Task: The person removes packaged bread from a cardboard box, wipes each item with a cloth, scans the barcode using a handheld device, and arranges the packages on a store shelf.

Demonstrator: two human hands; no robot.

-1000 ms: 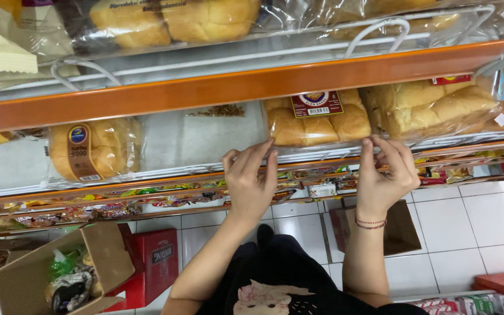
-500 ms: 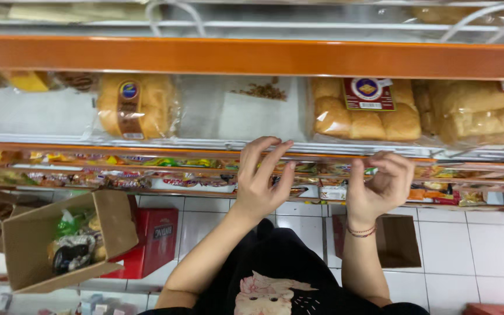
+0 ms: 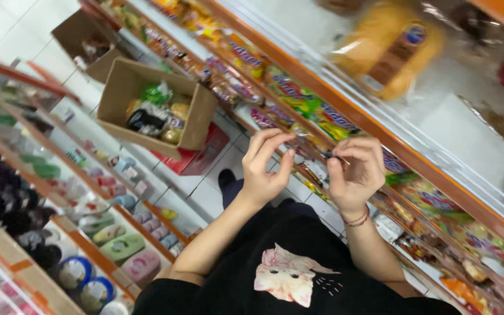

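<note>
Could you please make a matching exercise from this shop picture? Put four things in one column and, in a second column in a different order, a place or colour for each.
Things:
1. open cardboard box
2. bracelet
3. bagged bread
4. red crate

Places or colours:
A. on the right wrist
B. on the floor, filled with mixed packets
C. on the upper shelf, behind the orange edge
D. under the box, on the white tiles

Pairs: 1-B, 2-A, 3-C, 4-D
</note>
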